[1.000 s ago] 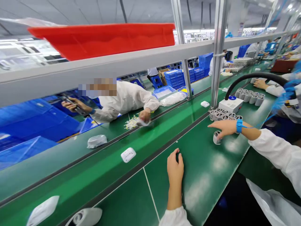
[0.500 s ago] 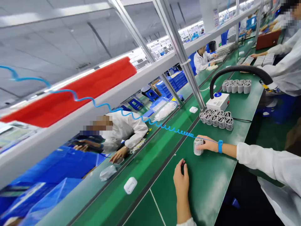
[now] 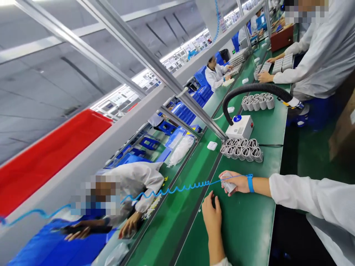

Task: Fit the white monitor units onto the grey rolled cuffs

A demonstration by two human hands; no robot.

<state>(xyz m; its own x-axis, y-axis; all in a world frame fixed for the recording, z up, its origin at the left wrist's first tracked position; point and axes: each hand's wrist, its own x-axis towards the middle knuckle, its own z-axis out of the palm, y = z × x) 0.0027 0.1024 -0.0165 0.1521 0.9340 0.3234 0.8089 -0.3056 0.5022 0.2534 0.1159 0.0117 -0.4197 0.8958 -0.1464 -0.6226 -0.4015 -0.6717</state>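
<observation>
From where I stand, the person's right hand (image 3: 235,183) is closed around a rolled silvery packet (image 3: 227,184), with the fingers wrapped across it and the packet tilted, held just above the green bench top (image 3: 244,229). The left hand (image 3: 212,218) lies beside it on the bench, its fingers loosely curled. A dark spot shows at the fingertips, but from this angle I can't tell whether that hand holds anything small. A blue wrist strap (image 3: 250,183) circles the right wrist, and its blue coiled cord (image 3: 172,191) runs off across the bench. Farther along sit two neat clusters of similar rolled packets (image 3: 241,150), one in front of a white bench unit (image 3: 239,126) with a blue dial and one beyond it, under the arc of a black ribbed hose (image 3: 256,88). A light, even hold seems best here, since the thin wrapping looks easy to crease, and the right hand should stay low so the cord doesn't drag through the nearby rolls. Keeping the left hand close and steady on the bench gives a ready support. Across the divider, a co-worker (image 3: 135,181) in a white coat leans over the neighbouring belt, and another (image 3: 327,48) has both hands at white trays (image 3: 283,62).
</observation>
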